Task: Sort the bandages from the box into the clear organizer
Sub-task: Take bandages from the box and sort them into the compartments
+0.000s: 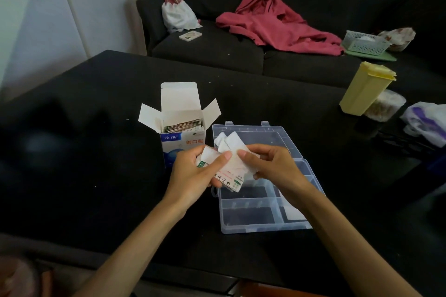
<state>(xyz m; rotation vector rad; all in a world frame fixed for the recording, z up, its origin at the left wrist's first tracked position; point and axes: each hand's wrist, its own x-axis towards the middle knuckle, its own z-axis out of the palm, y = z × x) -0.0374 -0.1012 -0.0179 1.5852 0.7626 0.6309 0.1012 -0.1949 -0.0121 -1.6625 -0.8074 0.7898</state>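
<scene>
While my two hands work a loose sheaf of white paper-wrapped bandages point(229, 166) above the open clear plastic organizer point(263, 212), the sorting sits at a delicate point. My left hand point(193, 171) grips the lower end of the sheaf, thumb across the top; my right hand point(270, 164) pinches the upper wrappers, fingers curled over their edge. Both hands are closed on the paper, neither free. The sheaf hangs over the organizer's near-left compartments, which look bare, while one white piece lies in a right-hand compartment, partly behind my right forearm. Just to the left stands the white-and-blue cardboard bandage box point(181, 125), flaps spread, more wrappers upright inside.

The wrappers fan unevenly, and I judge that is the risk: if my right hand pulls one free too briskly, its neighbours may slide out and scatter across several compartments or onto the black tabletop point(84, 152). My left wrist also sits close to the light box; a careless swing could tip it and spill the rest.
</scene>
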